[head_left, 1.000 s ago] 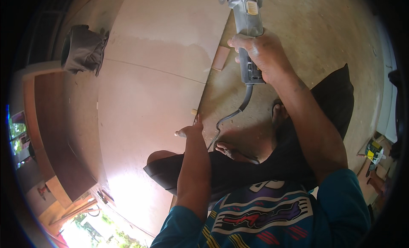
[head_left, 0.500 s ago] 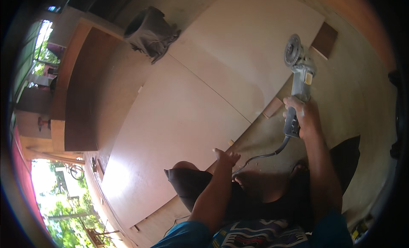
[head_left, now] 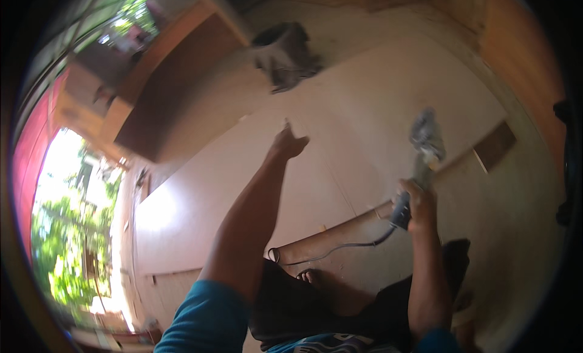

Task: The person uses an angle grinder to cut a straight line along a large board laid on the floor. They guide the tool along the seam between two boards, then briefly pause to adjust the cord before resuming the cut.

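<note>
My right hand [head_left: 419,204] is wrapped round the dark rear grip of an angle grinder [head_left: 420,171]. The grinder's head points away from me and hovers by the near right edge of a large pale sheet [head_left: 255,195]; motion smears its disc. From its rear a black cord runs left toward my feet. My left arm is stretched far forward over the sheet. At its end my left hand [head_left: 288,143] is open and holds nothing, a finger reaching ahead and the thumb apart. I cannot tell whether it touches the sheet. A thin straight line [head_left: 337,186] crosses the sheet between my hands.
A dark bucket-like container [head_left: 285,52] with ragged sides stands beyond the sheet. A brown board piece [head_left: 495,146] lies at the sheet's right corner, and a smaller wood piece [head_left: 384,209] pokes out at its near edge. Brown wooden furniture [head_left: 176,80] stands far left.
My left hand has moved from near my knee far forward over the sheet. The grinder, still in my right hand, sits lower in view. The whole view has turned and shifted.
</note>
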Motion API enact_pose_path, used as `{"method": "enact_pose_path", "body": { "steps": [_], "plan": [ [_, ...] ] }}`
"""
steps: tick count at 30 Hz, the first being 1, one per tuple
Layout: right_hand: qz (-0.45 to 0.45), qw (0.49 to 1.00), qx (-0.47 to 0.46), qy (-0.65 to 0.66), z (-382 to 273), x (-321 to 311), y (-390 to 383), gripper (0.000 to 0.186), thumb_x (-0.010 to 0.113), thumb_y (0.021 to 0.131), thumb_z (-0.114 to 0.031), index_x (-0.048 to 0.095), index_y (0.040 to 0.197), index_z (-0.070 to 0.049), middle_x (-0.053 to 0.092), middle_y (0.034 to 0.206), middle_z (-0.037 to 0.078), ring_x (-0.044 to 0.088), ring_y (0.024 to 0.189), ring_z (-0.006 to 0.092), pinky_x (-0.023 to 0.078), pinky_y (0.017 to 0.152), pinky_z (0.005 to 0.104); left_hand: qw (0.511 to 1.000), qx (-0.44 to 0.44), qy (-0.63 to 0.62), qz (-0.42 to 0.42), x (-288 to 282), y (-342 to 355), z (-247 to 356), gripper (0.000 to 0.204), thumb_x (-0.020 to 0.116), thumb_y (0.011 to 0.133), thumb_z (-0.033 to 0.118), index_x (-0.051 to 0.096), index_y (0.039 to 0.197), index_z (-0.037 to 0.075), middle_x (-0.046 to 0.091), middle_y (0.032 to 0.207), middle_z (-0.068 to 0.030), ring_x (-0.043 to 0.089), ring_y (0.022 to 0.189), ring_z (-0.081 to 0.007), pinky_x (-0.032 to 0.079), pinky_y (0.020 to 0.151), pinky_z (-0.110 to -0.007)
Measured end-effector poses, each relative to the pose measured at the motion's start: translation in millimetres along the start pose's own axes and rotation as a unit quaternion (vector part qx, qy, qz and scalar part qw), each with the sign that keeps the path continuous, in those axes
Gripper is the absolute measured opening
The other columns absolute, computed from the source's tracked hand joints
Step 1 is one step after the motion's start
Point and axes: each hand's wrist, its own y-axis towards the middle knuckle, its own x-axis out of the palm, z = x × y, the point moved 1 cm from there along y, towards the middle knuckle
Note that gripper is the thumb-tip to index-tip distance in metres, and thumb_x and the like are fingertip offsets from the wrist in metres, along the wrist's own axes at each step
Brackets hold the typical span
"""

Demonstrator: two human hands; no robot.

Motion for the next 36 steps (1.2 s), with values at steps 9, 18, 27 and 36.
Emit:
{"method": "enact_pose_path", "body": {
  "steps": [9,18,27,36],
  "plan": [
    [-0.016,0.992,0.125,-0.022,17,-8,41,0.026,0.080,0.087,-0.021,0.064,0.100,-0.004,0.059,0.089,0.005,0.062,0.075,0.0197,0.055,0.066,0.0375,0.996,-0.078,-0.046,-0.009,24,-57,90,0.054,0.069,0.089,0.040,0.075,0.112,-0.009,0.074,0.122,-0.0304,0.072,0.113,-0.0456,0.058,0.097,-0.050],
    [-0.080,0.986,-0.065,-0.133,36,-7,65,0.038,0.061,0.107,-0.034,0.061,0.119,0.002,0.061,0.101,0.011,0.068,0.088,0.0214,0.058,0.076,0.0362,0.924,0.119,-0.348,-0.102,143,-142,148,0.082,0.072,0.092,0.060,0.065,0.137,-0.008,0.072,0.127,-0.0322,0.066,0.126,-0.0407,0.050,0.108,-0.048],
    [-0.034,0.943,-0.154,-0.293,35,55,86,0.035,0.062,0.096,-0.021,0.064,0.118,0.006,0.072,0.101,0.026,0.072,0.096,0.0407,0.056,0.084,0.0493,0.868,0.123,-0.454,-0.161,115,-75,145,0.063,0.071,0.101,0.050,0.068,0.120,-0.010,0.075,0.103,-0.0158,0.070,0.096,-0.0192,0.057,0.087,-0.037],
    [-0.020,0.885,-0.232,-0.403,35,132,112,0.037,0.073,0.090,-0.019,0.065,0.117,0.005,0.075,0.102,0.025,0.076,0.097,0.0391,0.058,0.082,0.0454,0.844,0.095,-0.516,-0.109,112,-17,116,0.065,0.069,0.101,0.055,0.069,0.111,-0.010,0.072,0.092,-0.0155,0.067,0.087,-0.0202,0.055,0.080,-0.039]
  ]
}}
